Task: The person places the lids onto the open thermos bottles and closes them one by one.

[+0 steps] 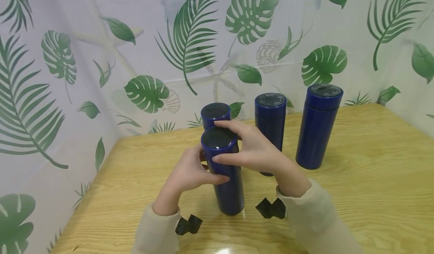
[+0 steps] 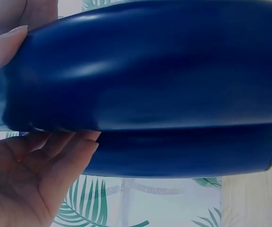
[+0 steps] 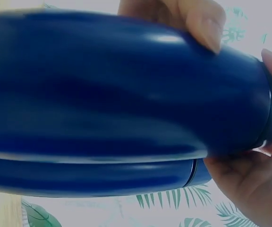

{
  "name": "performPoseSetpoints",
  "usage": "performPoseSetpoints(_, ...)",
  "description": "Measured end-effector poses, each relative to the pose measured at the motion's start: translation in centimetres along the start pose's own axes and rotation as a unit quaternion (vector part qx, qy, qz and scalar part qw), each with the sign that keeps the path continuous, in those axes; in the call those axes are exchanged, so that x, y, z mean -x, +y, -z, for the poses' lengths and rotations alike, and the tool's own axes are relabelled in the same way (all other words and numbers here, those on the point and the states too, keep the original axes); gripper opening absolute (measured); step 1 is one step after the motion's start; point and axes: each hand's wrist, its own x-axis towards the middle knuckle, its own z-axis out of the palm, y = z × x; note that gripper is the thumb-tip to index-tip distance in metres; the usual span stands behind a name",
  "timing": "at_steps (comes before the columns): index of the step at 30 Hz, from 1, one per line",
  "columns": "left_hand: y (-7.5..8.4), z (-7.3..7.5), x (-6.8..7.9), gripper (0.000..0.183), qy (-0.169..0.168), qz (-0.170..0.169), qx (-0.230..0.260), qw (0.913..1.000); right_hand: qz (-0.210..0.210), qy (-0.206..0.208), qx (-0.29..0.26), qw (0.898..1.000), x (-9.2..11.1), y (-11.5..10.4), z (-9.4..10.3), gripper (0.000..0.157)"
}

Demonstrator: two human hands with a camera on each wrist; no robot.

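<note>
A tall dark-blue vacuum flask (image 1: 231,195) with a glossy black top stands at the table's middle, between my two hands. My left hand (image 1: 193,171) grips the upper body, its thumb across the front. Higher up, my right hand (image 1: 249,144) holds the flask around its lid, thumb at the front and index finger over the far side of the top. Close behind stands a second blue flask (image 1: 215,112), mostly hidden by the first. In the left wrist view the held flask (image 2: 164,71) fills the frame, with the other flask (image 2: 183,151) beside it.
Two more blue flasks stand to the right, one (image 1: 271,114) partly behind my right hand and another (image 1: 317,133) farther right. A leaf-patterned cloth (image 1: 149,50) lines the back and sides of the wooden table (image 1: 373,171).
</note>
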Motion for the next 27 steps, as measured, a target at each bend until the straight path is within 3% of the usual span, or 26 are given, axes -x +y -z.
performPoseSetpoints(6,0.1,-0.1,-0.1,0.062,0.025,0.018,-0.013,0.9994,-0.031,0.027,0.023,0.999,-0.1,-0.4,-0.6,0.071)
performPoseSetpoints(14,0.1,0.4,0.1,0.064,0.027,0.026,-0.014,0.9992,-0.029,0.002,0.039,0.999,0.0,-0.5,-0.5,0.074)
performPoseSetpoints(21,-0.6,2.3,0.5,0.066,0.051,0.036,-0.031,0.9975,-0.033,0.004,0.049,0.998,0.1,-0.5,-0.4,0.069)
performPoseSetpoints(27,-1.7,4.5,1.0,0.067,0.100,0.092,-0.053,0.9893,-0.052,-0.003,0.064,0.997,0.1,-0.5,-0.3,0.064)
